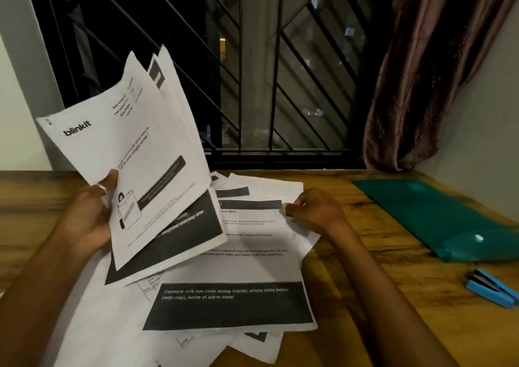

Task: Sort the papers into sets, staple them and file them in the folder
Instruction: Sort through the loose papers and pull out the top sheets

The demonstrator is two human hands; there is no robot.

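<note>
Left hand (90, 215) raised over the table's (351, 254) left side, thumb and curled fingers gripping a fan of sheets (140, 156) tilted upright, right hand (314, 212) low on the mid-table loose pile (230, 268), pinching a sheet's right edge, green folder (438, 218) and stapler (491, 288) by the right edge.

Bare table (393, 240) lies open at centre right, between the spread papers (233, 305) and the green folder (438, 218); the stapler (491, 288) sits lower right; a raised sheaf (134, 156) screens the upper left.

A wooden table (365, 254) stands before a dark barred window (252, 71), a brownish curtain (427, 71) bunched at right.
</note>
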